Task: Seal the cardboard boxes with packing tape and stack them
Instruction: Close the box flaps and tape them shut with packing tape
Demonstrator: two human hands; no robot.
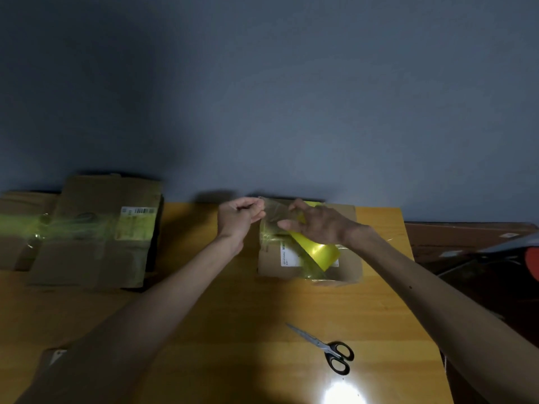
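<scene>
A small cardboard box (348,266) with a white label sits at the far middle of the wooden table (233,330). My right hand (318,223) grips a roll of yellow packing tape (318,250) above the box. My left hand (237,218) pinches the free end of the clear strip of tape (274,211) that stretches between the two hands. Shiny tape lies across the box top. At the far left a stack of cardboard boxes (93,231) stands with tape round it, and another taped box (17,228) lies at the left edge.
Black-handled scissors (326,349) lie on the table at the front right, blades shut. A grey wall rises right behind the table. Dark furniture and a red object (532,258) stand to the right of the table edge. A piece of cardboard (55,357) shows at the front left.
</scene>
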